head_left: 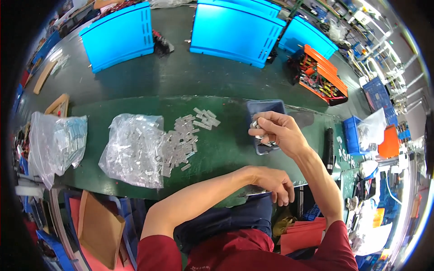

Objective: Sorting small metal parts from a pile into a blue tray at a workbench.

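My right hand (pixel 281 132) is over a small grey-blue bin (pixel 266 106), its thumb and fingers pinched on a small silvery metal piece (pixel 254 123). More such pieces (pixel 264 145) lie in the bin, partly hidden under the hand. My left hand (pixel 275 181) hangs at the table's near edge, fingers loosely bent downward and slightly apart, with nothing seen in them. Left of the bin, a heap of flat metal pieces (pixel 180 140) spreads on the green table from the mouth of a clear plastic bag (pixel 133 151) full of the same kind.
Another filled clear bag (pixel 58 142) lies at the far left. Large blue crates (pixel 118 36) stand along the back, with an orange bin (pixel 322 74) of mixed parts at the back right. A black bar-shaped object (pixel 330 150) and a blue bin (pixel 353 135) are on the right.
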`<state>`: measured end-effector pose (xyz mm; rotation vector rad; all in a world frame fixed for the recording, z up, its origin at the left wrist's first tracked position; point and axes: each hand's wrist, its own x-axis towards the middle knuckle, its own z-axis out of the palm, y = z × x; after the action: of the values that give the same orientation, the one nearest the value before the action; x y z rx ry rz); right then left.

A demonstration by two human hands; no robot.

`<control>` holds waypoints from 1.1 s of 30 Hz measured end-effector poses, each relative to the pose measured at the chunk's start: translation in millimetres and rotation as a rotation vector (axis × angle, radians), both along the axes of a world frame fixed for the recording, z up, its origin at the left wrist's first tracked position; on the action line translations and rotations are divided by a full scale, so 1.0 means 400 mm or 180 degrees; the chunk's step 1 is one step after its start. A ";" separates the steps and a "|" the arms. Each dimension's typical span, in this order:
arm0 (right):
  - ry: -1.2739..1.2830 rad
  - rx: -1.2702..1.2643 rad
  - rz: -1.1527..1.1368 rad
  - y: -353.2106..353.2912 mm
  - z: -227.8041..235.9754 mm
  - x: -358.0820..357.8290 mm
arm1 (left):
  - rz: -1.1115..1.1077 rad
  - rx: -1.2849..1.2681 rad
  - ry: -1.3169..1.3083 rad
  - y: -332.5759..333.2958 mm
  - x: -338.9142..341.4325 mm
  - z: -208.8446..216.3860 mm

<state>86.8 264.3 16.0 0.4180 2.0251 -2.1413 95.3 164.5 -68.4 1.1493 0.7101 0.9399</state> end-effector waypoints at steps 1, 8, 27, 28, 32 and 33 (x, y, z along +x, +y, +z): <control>-0.0003 0.0124 0.0178 -0.034 0.009 -0.004 | -0.0008 0.0003 -0.0026 0.002 0.002 -0.003; 0.0095 0.0243 0.1258 -0.239 -0.022 -0.092 | -0.0028 -0.0026 -0.0461 0.028 0.029 -0.033; 0.0935 0.1092 0.0428 -0.275 -0.078 -0.108 | -0.0379 0.0511 -0.0656 0.056 0.058 -0.093; 0.1236 0.1305 0.0179 -0.268 -0.080 -0.110 | -0.0355 0.0400 -0.0726 0.058 0.055 -0.090; 0.1309 0.2317 0.0252 -0.244 -0.085 -0.128 | -0.0328 0.0117 -0.0890 0.050 0.043 -0.084; 0.1601 0.2616 0.0282 -0.234 -0.105 -0.134 | -0.0380 0.0110 -0.0878 0.045 0.042 -0.083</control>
<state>33.3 170.6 -26.0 -0.1554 3.0884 -1.3487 112.0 182.5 -101.5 1.0541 0.3996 0.9887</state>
